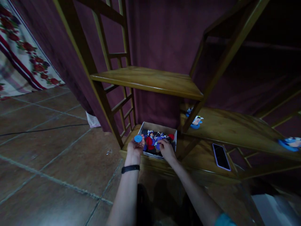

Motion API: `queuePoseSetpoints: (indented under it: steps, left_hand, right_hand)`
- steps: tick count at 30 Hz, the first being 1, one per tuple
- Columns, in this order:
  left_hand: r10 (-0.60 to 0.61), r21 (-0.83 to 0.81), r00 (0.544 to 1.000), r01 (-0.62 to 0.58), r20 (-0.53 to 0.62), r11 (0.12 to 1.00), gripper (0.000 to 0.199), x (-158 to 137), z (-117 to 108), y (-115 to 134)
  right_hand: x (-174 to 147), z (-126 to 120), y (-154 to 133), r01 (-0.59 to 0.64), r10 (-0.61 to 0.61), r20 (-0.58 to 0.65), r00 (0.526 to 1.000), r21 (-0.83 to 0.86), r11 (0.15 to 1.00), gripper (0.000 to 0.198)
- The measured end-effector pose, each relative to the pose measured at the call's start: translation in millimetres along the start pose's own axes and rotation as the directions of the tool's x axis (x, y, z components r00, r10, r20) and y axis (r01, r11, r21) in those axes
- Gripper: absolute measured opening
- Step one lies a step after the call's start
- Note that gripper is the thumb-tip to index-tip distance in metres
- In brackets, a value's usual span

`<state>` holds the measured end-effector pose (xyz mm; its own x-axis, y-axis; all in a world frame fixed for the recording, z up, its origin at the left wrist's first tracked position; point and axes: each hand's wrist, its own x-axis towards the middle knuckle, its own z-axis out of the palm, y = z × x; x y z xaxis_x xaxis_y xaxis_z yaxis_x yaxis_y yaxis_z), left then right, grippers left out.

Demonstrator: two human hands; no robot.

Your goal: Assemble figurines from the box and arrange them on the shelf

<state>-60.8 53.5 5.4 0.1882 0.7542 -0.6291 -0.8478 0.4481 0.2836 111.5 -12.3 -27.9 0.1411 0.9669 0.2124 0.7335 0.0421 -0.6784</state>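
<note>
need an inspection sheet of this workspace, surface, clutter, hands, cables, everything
Surface: lowest wooden shelf, dimly lit, bearing the open box.
Things handled: blue disc; red, purple and dark pieces inside the box.
Clutter: phone lying on that shelf; figurines on a higher shelf, right.
Hands: left hand holds the disc; right hand at the pieces, grip unclear.
Cables: dark cable across the tiled floor, left.
Surroundings: purple curtain behind the shelves, floral cloth far left.

Purple-edged phone (pixel 221 157), red-flowered white cloth (pixel 33 58)
</note>
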Motion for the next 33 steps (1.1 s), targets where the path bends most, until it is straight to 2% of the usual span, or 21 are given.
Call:
queuePoseSetpoints:
  steps: [3,5,8,13,16,19,21,23,25,27,30,33]
  left_hand:
    - [0.001,-0.013,1.000,-0.001,0.025,1.000,0.027,1,-1,5]
    - [0.004,-0.016,0.999,-0.003,0.033,1.000,0.028,1,-1,8]
    - [-0.013,-0.018,0.998,0.014,0.058,1.000,0.027,2,0,10]
    - [-0.004,-0.027,0.996,0.007,0.092,1.000,0.021,1,1,9]
    - [-0.006,-0.032,0.995,0.009,0.100,0.999,0.020,0,0,8]
    - [-0.001,-0.020,0.994,0.003,0.109,1.000,0.021,-1,-3,11]
    - [0.002,-0.007,0.993,-0.001,0.115,1.000,0.022,-1,-5,13]
    - [0.000,-0.002,0.994,0.000,0.112,1.000,0.022,-2,-6,15]
    - [0.006,0.000,0.995,-0.006,0.101,1.000,0.022,-2,-6,16]
    - [0.013,0.007,0.996,-0.013,0.089,1.000,0.023,-2,-5,15]
    - [0.014,0.016,0.996,-0.015,0.085,1.000,0.024,-4,-2,12]
    - [0.003,0.018,0.996,-0.004,0.091,1.000,0.024,-6,-2,11]
  right_hand:
    - [37,15,1,-0.081,0.091,0.045,0.995,-0.183,0.980,0.031]
    - [47,22,4,-0.095,0.126,0.092,0.988,-0.285,0.954,0.028]
    - [45,33,8,-0.056,0.128,0.150,0.980,-0.411,0.910,0.025]
    - [32,46,9,-0.043,0.109,0.105,0.989,-0.497,0.867,0.029]
    - [30,47,8,-0.011,0.064,0.099,0.993,-0.461,0.888,0.028]
    - [30,45,9,-0.019,0.073,0.155,0.985,-0.323,0.946,0.027]
    - [31,45,13,-0.072,0.099,0.166,0.981,-0.163,0.984,0.026]
    - [30,46,19,-0.115,0.109,0.118,0.987,0.044,0.992,0.023]
    - [28,48,25,-0.119,0.111,0.051,0.993,0.234,0.965,0.019]
    - [25,50,31,-0.120,0.119,0.023,0.993,0.336,0.934,0.016]
    - [21,47,36,-0.149,0.135,0.064,0.989,0.316,0.937,0.017]
    - [24,39,35,-0.146,0.143,0.034,0.989,0.139,0.979,0.021]
